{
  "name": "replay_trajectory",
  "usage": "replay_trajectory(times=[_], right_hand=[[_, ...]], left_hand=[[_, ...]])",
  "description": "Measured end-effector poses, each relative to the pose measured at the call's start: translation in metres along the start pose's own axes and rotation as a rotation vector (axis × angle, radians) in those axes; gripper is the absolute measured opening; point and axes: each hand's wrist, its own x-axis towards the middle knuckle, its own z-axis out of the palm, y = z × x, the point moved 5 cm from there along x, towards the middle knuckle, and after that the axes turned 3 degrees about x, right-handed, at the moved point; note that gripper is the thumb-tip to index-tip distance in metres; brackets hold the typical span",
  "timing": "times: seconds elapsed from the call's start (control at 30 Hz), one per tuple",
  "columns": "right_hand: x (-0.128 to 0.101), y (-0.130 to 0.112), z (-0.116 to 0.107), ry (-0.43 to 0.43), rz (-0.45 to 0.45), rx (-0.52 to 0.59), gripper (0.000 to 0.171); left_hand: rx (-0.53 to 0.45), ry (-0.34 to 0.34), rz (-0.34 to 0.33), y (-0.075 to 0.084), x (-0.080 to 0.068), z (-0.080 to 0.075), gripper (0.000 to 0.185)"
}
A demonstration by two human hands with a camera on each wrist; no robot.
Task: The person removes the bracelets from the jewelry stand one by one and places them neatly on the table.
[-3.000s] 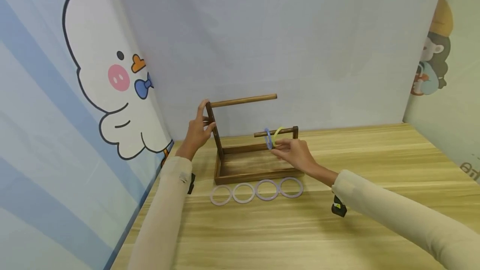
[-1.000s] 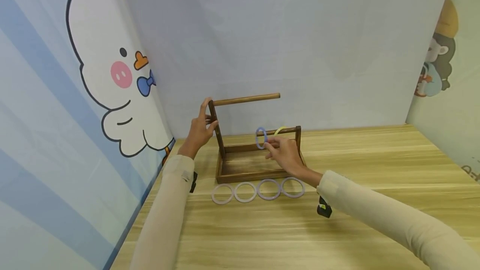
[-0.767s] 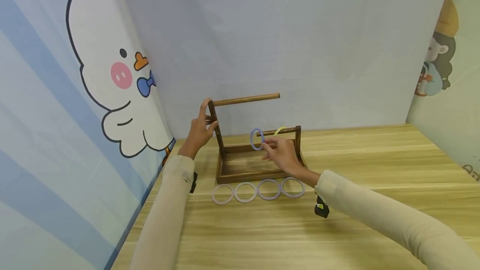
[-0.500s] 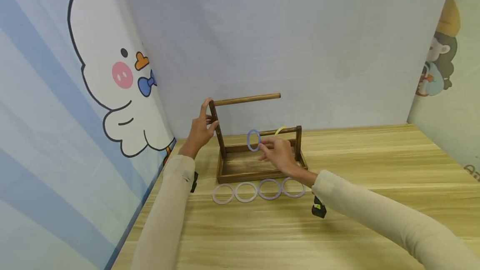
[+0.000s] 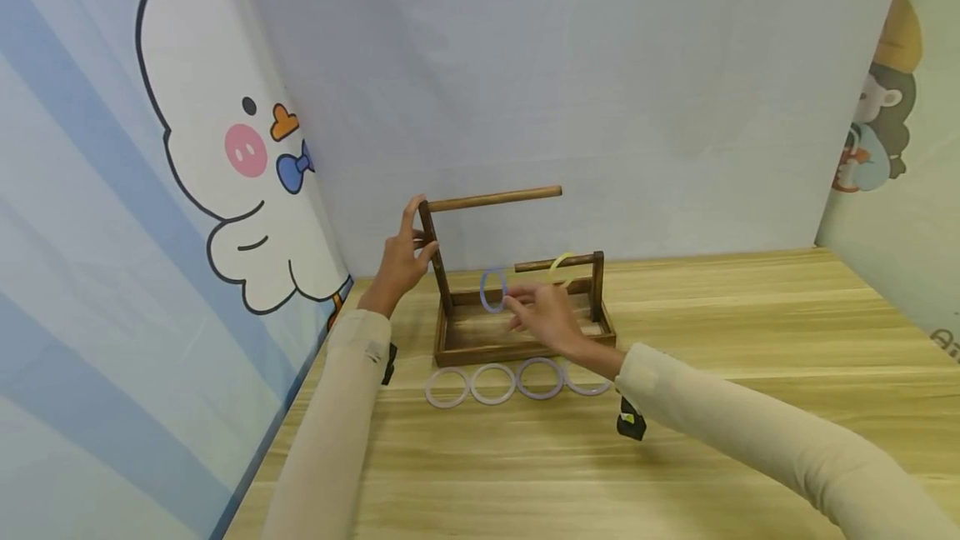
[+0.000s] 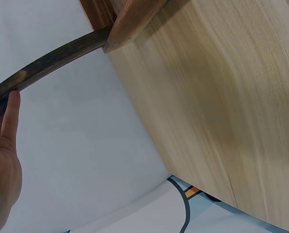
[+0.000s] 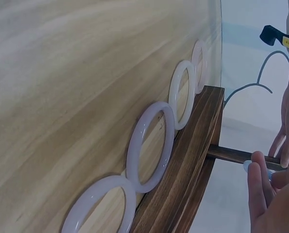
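Wooden table [image 5: 675, 440], dark wood rack [image 5: 517, 340] near the back wall. My left hand [image 5: 401, 261] grips the tall post [image 5: 433, 261], fingers wrapped round it; I keep it braced so the rack won't tip. Four pale rings [image 5: 491, 383] in a row along the rack's front. Right hand [image 5: 543, 315] pinches blue ring [image 5: 492, 290] upright, off the short rod's tip, over the tray. Yellow ring [image 5: 558, 261] hangs on the rod. Best hold: pinch light, ring vertical, clear of wood.

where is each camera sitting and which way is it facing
Head: looks forward and down at the wooden rack, four rings on the table; both sleeves, left hand gripping the tall post, right hand pinching a blue ring.
Left wrist: low, looks along the post; fingers.
Right wrist: skims the table along the rings; fingers.
All show the rack.
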Motion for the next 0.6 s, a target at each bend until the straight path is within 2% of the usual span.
replay_trajectory(times=[0.37,0.6], right_hand=[[-0.014,-0.002,0.012,-0.083,-0.044,-0.050,0.022],[-0.028,0.000,0.020,-0.146,0.017,0.070,0.021]], left_hand=[[-0.009,0.000,-0.009,0.002,0.000,-0.001,0.085],[-0.004,-0.006,-0.016,0.003,-0.001,0.000,0.085]])
